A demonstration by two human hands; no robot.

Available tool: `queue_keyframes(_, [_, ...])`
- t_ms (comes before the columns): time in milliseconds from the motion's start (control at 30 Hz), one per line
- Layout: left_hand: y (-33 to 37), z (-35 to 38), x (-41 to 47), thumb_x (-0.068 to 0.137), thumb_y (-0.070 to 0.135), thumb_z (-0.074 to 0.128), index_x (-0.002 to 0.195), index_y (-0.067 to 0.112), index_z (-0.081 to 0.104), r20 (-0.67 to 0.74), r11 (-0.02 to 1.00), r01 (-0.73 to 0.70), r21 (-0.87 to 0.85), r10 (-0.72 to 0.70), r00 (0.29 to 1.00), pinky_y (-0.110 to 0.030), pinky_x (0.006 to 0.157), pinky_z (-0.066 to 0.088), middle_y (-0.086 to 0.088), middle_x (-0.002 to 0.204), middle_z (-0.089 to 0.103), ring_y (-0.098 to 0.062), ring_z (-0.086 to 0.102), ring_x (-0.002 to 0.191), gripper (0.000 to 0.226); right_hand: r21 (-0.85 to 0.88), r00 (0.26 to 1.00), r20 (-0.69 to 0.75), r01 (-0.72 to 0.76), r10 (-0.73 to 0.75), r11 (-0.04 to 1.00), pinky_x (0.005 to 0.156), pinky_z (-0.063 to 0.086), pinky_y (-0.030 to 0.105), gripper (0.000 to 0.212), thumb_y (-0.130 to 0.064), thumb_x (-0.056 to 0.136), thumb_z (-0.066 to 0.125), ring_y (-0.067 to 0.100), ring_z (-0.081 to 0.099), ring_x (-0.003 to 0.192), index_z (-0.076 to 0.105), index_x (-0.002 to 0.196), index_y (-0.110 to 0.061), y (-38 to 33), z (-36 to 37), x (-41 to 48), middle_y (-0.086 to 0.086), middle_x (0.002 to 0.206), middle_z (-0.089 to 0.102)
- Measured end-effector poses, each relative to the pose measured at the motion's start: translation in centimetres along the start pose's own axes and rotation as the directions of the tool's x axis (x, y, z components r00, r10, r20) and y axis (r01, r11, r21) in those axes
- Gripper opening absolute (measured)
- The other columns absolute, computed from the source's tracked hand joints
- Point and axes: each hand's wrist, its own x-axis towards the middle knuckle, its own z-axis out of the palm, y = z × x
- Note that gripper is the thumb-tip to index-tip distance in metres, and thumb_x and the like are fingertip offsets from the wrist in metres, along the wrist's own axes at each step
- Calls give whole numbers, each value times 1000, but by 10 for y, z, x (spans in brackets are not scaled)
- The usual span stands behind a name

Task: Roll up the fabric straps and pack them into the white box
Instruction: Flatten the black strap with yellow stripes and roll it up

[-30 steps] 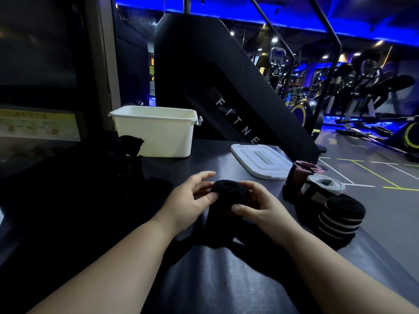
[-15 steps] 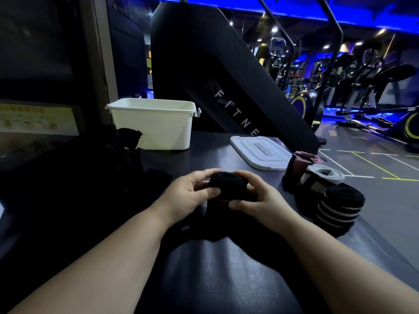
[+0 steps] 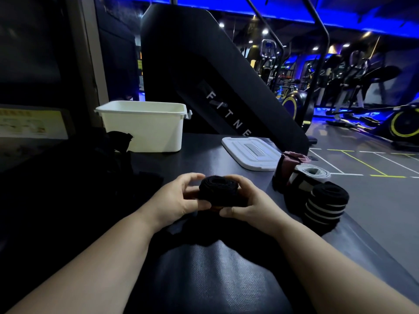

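Person's got a black strap roll (image 3: pixel 218 189) held just above the dark tabletop (image 3: pixel 215 268), both hands clamped on it: left hand (image 3: pixel 174 198) curled round its 9 o'clock side, right hand (image 3: pixel 251 205) gripping the 3 o'clock side. White box (image 3: pixel 145 130) sits open at about 11 o'clock from the hands, well apart, with its lid (image 3: pixel 251 152) lying flat at 1 o'clock. Over at 3 o'clock three finished rolls stand bunched together: a maroon roll (image 3: pixel 288 166), a white roll (image 3: pixel 310 175) and a black striped roll (image 3: pixel 326 205)
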Motion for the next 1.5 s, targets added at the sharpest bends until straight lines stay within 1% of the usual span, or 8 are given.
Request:
queue_keyframes(133, [-4, -1, 0, 72, -7, 78, 105, 27, 61, -3, 994, -10, 110, 10, 1000, -15, 85, 51, 6, 102, 72, -4, 67, 97, 50, -58, 1000, -8, -17, 16, 998, 82, 45, 10, 67, -1, 62, 88, -10, 61, 91, 52, 108, -34, -1, 1, -1, -12, 104, 65])
queue_keyframes(300, [-9, 1, 3, 67, -2, 83, 119, 18, 61, 19, 973, 12, 231, -17, 1000, -25, 97, 49, 3, 108, 72, -6, 67, 103, 60, -181, 999, -47, -30, 21, 983, 85, 48, 17, 57, -17, 61, 90, -3, 63, 93, 55, 101, -38, -3, 3, -1, -15, 97, 68])
queue_keyframes(500, [-8, 4, 2, 55, 20, 84, 117, 25, 60, 27, 928, 24, 371, -37, 999, -32, 99, 49, 8, 105, 71, -5, 66, 101, 67, -253, 999, -33, -16, 8, 967, 80, 44, 8, 59, -19, 65, 88, 1, 62, 93, 57, 114, -31, -7, 4, -2, -15, 99, 67])
queue_keyframes(800, [-1, 15, 0, 75, 0, 78, 108, 35, 57, -81, 960, 22, 278, 0, 997, -18, 91, 49, 9, 108, 69, -7, 65, 103, 52, -237, 997, -64, -62, 49, 969, 75, 39, 1, 53, -10, 72, 82, -9, 57, 86, 57, 116, -25, -10, 0, -5, -20, 98, 61])
queue_keyframes(967, [5, 29, 20, 80, 0, 73, 117, 19, 62, -86, 966, 31, 258, -9, 996, -10, 87, 46, 4, 107, 68, -10, 65, 102, 43, -260, 987, -103, -143, 120, 955, 84, 55, 30, 55, -26, 63, 79, 4, 65, 93, 59, 114, -27, -4, -8, 5, -8, 111, 65])
queue_keyframes(1200, [8, 51, 56, 80, 18, 76, 124, 29, 55, -100, 925, 104, 366, -71, 992, -22, 90, 50, 9, 105, 67, -9, 65, 98, 50, -268, 934, -236, -326, 267, 906, 81, 49, 24, 64, -20, 69, 84, 13, 63, 93, 50, 123, -17, 9, -35, 22, -6, 102, 62])
queue_keyframes(1400, [8, 73, 81, 85, 15, 70, 125, 25, 52, -132, 935, 112, 335, -71, 989, -1, 59, 39, 8, 97, 62, -7, 59, 87, 44, -178, 898, -321, -368, 300, 912, 84, 47, 23, 58, -8, 73, 80, 13, 64, 97, 55, 126, -17, 23, -45, 34, -6, 104, 65])
queue_keyframes(1500, [9, 78, 95, 87, 17, 68, 126, 27, 51, -154, 933, 125, 337, -77, 985, -8, 67, 36, 8, 99, 61, -7, 57, 89, 44, -117, 874, -368, -382, 318, 917, 69, 43, 11, 55, -5, 77, 75, 9, 62, 88, 57, 126, -22, 29, -44, 41, -9, 97, 63])
